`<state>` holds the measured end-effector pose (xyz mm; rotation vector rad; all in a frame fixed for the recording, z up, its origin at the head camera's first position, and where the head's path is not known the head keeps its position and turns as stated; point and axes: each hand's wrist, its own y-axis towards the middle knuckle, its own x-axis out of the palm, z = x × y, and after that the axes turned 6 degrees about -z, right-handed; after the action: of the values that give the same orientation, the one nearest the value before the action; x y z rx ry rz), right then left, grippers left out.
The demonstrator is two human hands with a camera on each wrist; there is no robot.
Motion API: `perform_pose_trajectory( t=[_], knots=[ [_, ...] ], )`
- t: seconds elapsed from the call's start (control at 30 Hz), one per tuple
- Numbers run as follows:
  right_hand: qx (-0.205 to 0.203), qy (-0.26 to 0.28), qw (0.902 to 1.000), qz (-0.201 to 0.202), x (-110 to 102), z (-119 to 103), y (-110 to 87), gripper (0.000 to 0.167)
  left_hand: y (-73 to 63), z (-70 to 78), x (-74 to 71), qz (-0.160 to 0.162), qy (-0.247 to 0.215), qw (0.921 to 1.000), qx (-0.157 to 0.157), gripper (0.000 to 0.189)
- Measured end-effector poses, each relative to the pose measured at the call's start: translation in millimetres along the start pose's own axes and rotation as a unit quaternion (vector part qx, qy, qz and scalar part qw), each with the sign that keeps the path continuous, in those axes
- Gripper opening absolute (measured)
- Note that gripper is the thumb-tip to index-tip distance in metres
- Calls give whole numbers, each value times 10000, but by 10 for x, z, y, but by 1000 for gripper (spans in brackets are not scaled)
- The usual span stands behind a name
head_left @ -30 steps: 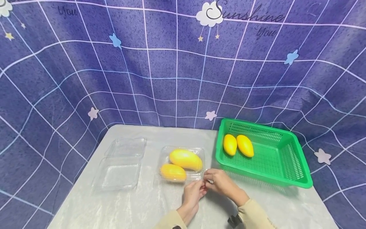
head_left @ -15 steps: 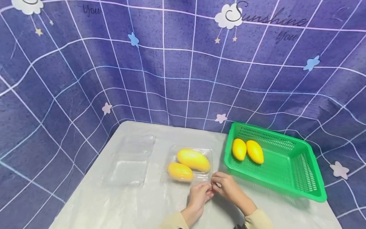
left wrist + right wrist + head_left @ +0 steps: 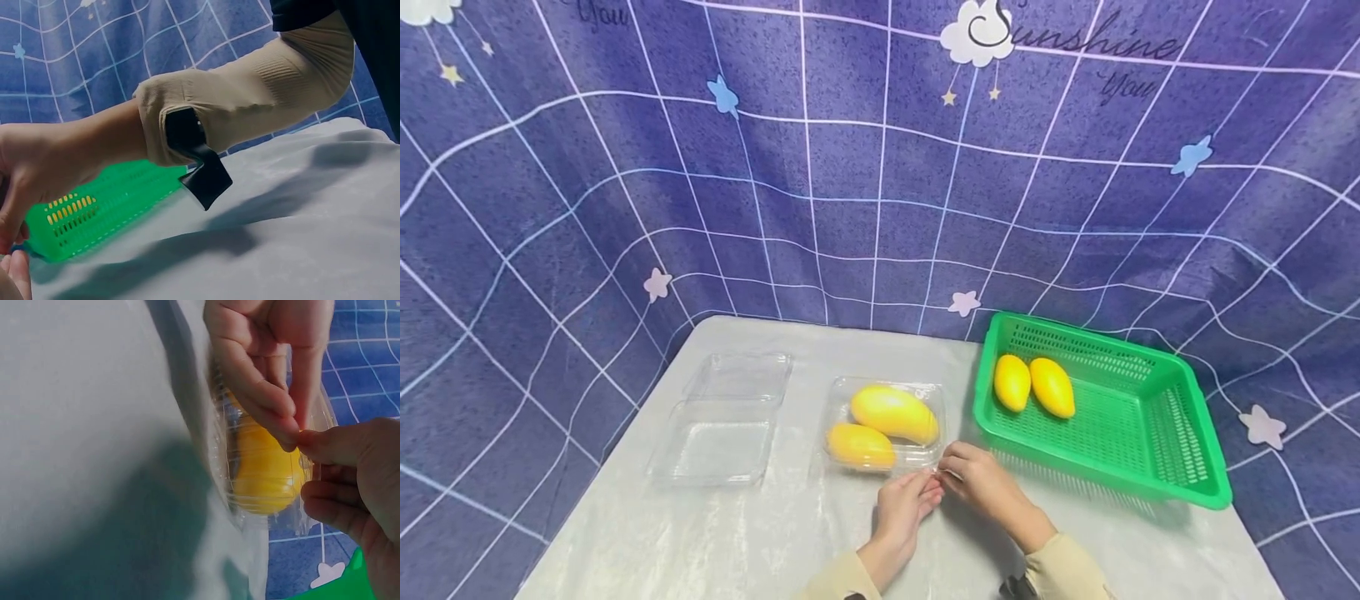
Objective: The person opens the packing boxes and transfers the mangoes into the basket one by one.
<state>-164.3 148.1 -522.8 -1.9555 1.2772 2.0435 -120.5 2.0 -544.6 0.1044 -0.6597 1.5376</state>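
- Your left hand (image 3: 901,510) pinches the near right corner of the filled clear container (image 3: 841,400), thumb and fingertips drawn together at its edge.
- Your right hand (image 3: 987,485) pinches that edge just beside it, the two hands' fingertips meeting there, as the right wrist view shows up close.
- The filled clear container sits on the bench (image 3: 805,542), around the middle, with two yellow mangoes lying in it: the rear mango (image 3: 893,412) and, nearer you, the front mango (image 3: 861,448). From your right wrist, yellow shows through ridged clear plastic.
- To your left, a second clear container (image 3: 722,450) lies open, its two halves spread one behind the other.
- To your right stands the green basket (image 3: 1108,425), with a left mango (image 3: 1012,383) and a right mango (image 3: 1052,388) side by side at its left end.
- Behind the bench hangs a purple-blue cloth (image 3: 842,233) patterned with grid lines, stars and clouds.
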Motion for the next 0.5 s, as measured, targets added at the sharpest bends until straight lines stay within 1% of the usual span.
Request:
perform_pose_trajectory(
  t=[0.13,0.2,0.3,0.37,0.43,0.5],
  knots=[
    [-267,-268,9993,38,23,8,21,16,23,26,-10,-22,146,9999,-16,31],
    [-356,-310,9989,4,30,8,32,15,47,30,-22,-47,235,9997,-29,30],
    [-441,-206,9988,-107,30,9,52,16,82,26,-32,-45,378,9993,-32,28],
    [-452,-92,9988,-161,32,20,55,14,97,16,-19,14,434,9991,-21,26],
    [-425,-37,9989,-209,22,25,53,13,93,9,10,116,390,9992,-5,23],
    [-421,-52,9991,-34,-22,28,71,13,78,7,37,184,381,9991,-48,22]
  ],
)
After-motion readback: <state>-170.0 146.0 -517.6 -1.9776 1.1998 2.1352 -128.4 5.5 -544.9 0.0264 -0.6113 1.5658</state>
